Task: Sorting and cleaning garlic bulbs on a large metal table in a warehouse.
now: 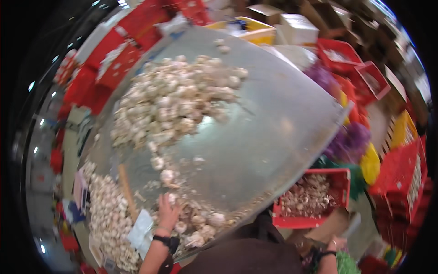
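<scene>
A metal-topped table (246, 137) lies before me, with a large heap of garlic bulbs (171, 99) on its far left part. My left hand (167, 209) reaches over the near left part, its fingers at a garlic bulb (172, 198); whether it grips the bulb is unclear. More garlic bulbs (202, 229) and loose skins are just right of that wrist. At the lower right, past the table's edge, is my right hand (337, 243), beside a cardboard flap and above a green mesh bag (345, 263). Its fingers look curled, but what they hold cannot be made out.
A wooden strip (127, 191) separates another garlic heap (109, 219) at the left; a pale plastic packet (142, 229) lies near my left forearm. A red crate (311, 222) of garlic pieces stands right of my body. Purple mesh bags (349, 142), red crates and cardboard boxes are farther right.
</scene>
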### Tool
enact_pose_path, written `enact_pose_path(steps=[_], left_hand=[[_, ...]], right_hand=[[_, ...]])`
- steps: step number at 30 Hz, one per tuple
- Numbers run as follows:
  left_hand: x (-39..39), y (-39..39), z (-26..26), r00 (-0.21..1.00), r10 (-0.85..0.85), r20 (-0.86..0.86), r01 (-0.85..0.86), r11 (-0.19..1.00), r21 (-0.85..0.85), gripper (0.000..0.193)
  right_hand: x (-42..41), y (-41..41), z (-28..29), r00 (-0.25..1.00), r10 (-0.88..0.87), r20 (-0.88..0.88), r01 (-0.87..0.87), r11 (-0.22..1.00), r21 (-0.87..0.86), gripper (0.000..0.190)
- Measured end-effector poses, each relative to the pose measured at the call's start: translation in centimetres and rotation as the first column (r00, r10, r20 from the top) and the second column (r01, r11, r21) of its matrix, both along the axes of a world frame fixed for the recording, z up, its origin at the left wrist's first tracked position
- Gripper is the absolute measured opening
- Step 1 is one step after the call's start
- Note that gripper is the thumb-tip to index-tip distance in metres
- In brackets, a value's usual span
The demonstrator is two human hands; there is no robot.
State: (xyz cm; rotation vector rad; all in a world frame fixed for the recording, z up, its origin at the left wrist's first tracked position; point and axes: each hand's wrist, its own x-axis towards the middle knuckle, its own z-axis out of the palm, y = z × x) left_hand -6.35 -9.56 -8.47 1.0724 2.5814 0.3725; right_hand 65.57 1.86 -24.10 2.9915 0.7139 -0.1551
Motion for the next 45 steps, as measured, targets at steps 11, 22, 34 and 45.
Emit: enact_pose_path(steps=[11, 22, 34, 45], left_hand=[[-13.1, 9.2, -2.7, 0.992, 0.109, 0.055, -0.117, 0.979, 0.168, 0.067], [2.0, 0.4, 3.8, 0.765, -0.464, 0.448, 0.395, 0.886, 0.243, 0.06], [-0.5, -12.8, 1.6, 0.961, 0.14, 0.24, -0.202, 0.945, 0.257, 0.059], [6.7, -16.1, 5.9, 0.896, 0.444, -0.029, -0.445, 0.892, -0.086, 0.089]], right_hand=[[3.1, 6.5, 16.5, 0.984, 0.105, -0.142, 0.037, 0.663, 0.748, 0.042], [-17.0, 22.2, 31.0, 0.286, 0.91, 0.299, -0.582, -0.083, 0.809, 0.077], [-63.8, 22.3, 34.1, -0.772, 0.61, -0.176, -0.616, -0.652, 0.442, 0.079], [-73.1, 17.6, 21.6, -0.826, 0.187, -0.532, -0.408, -0.85, 0.334, 0.071]])
